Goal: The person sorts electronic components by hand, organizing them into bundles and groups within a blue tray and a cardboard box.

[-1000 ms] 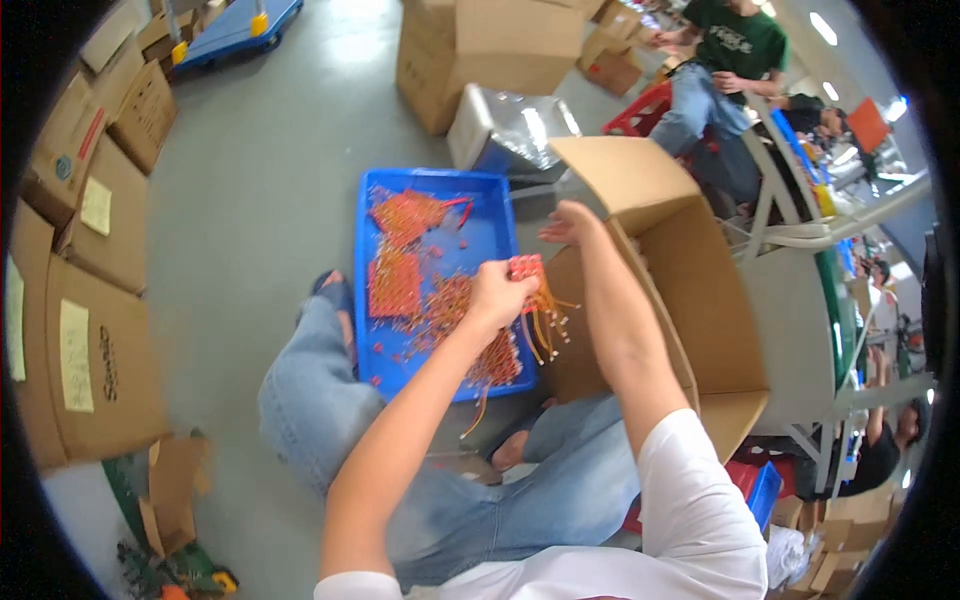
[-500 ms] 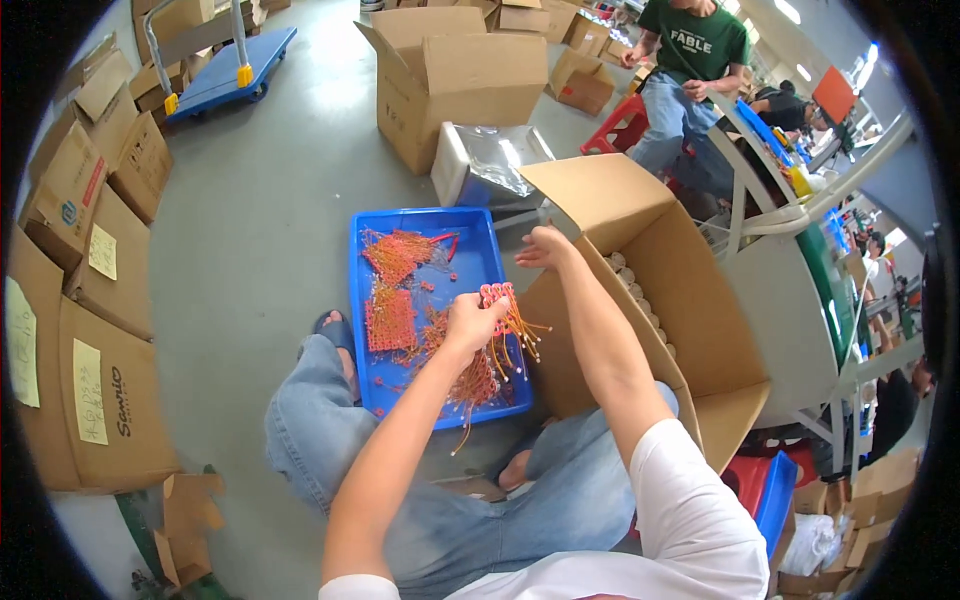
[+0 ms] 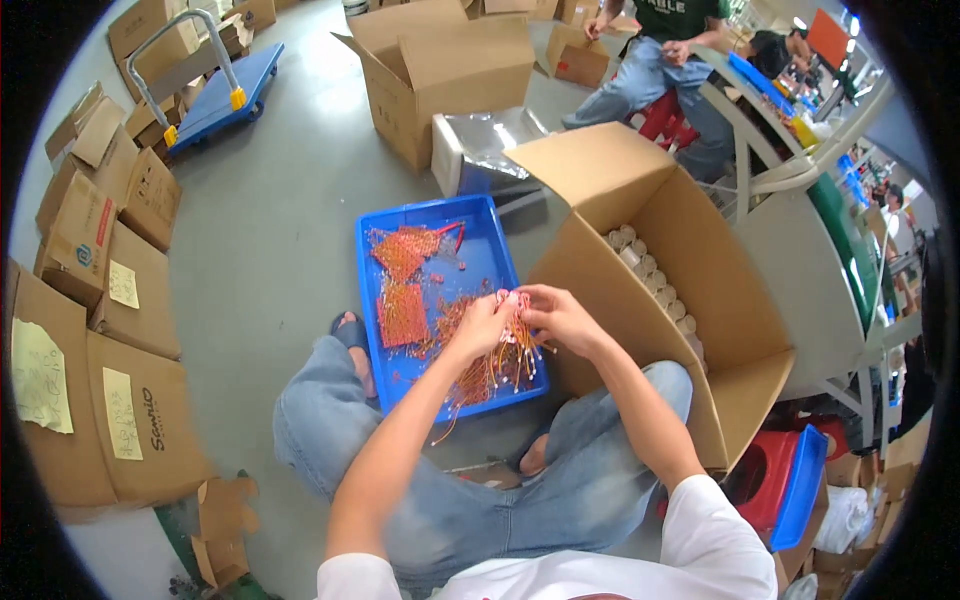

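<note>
Left hand (image 3: 486,326): you clamp the wired bundle (image 3: 516,350) by its pink end.
Right hand (image 3: 562,320): equally near, fingertips at the bundle's 2 o'clock edge; pinch unclear.
Wires: trail lengthwise from your grip toward 6 o'clock.
Blue tray (image 3: 488,248): below your hands.
Open carton (image 3: 575,265): your 3 o'clock.

The head-worn fisheye looks down and forward from above the person's lap (image 3: 495,520), lower middle; left hand (image 3: 484,325) and right hand (image 3: 565,320) sit fairly near, mid-frame, while the floor (image 3: 285,250) runs away to a distant trolley (image 3: 228,98), upper left.
</note>
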A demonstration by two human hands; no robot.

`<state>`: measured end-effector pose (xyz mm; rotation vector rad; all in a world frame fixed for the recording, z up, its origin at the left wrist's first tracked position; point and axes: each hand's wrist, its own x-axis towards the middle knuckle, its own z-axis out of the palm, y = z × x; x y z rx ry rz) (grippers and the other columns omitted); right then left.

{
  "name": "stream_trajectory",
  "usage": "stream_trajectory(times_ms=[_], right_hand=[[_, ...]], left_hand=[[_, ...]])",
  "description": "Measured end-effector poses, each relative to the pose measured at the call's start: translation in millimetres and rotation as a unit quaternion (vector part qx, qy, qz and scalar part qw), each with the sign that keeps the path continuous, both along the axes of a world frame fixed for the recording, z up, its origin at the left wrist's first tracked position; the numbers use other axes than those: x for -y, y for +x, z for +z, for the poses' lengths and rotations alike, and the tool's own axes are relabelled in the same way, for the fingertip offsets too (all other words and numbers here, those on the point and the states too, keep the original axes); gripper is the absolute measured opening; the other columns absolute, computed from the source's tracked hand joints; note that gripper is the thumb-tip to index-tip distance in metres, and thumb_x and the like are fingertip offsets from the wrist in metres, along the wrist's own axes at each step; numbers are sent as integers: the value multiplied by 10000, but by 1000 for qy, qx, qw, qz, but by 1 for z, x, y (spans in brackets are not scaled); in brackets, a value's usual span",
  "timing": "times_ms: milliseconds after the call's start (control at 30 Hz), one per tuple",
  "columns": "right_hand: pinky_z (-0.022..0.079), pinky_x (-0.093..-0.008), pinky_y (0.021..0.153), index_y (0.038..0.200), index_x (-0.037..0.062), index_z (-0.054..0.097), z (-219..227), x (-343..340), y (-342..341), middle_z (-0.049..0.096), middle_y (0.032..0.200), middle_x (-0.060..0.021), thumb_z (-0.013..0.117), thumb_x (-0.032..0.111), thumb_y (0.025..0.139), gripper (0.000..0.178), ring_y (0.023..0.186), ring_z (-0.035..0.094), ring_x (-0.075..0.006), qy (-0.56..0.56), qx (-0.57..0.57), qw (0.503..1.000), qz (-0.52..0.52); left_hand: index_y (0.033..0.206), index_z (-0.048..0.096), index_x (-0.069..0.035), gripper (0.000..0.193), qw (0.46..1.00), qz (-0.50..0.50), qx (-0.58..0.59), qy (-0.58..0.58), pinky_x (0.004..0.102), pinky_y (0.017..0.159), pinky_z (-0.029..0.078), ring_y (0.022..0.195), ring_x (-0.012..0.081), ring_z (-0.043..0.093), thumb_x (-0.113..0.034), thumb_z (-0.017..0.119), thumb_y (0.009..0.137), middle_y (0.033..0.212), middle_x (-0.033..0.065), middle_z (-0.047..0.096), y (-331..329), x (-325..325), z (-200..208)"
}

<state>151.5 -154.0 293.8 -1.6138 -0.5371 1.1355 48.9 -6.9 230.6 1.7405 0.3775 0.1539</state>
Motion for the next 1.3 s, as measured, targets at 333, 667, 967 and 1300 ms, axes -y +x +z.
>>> stream_trajectory(times_ms=[333,667,967,1300], right_hand=[[567,-347,642,1168,9,559,-7,-6,9,657,1002,-95,567,87,926,254,848,646,-180,21,-31,994,-105],[566,-317,625,1208,16,529,-15,-10,13,661,1004,-104,558,104,937,287,808,660,-169,26,-45,991,-124],[567,-312,637,1513,66,119,-44,-48,25,640,1036,-180,608,126,921,769,808,667,-203,-1,95,987,-132],[577,-528,620,1473,206,69,-110,-165,214,506,1162,-309,536,53,857,788,845,633,-417,-318,185,908,-202]], left_hand=[[1064,668,15,266,987,12,-39,-158,279,720,505,809,106,635,-181,669,885,938,65,698,4,5,28],[1033,664,43,298,991,63,-81,-88,322,754,487,842,151,635,-203,665,865,927,110,694,6,6,17],[1006,607,37,313,982,111,-120,92,477,829,513,967,388,651,-237,622,855,990,265,663,-5,2,19],[898,587,35,168,959,-49,-94,262,457,575,565,716,349,699,-53,612,757,780,225,679,-31,24,69]])
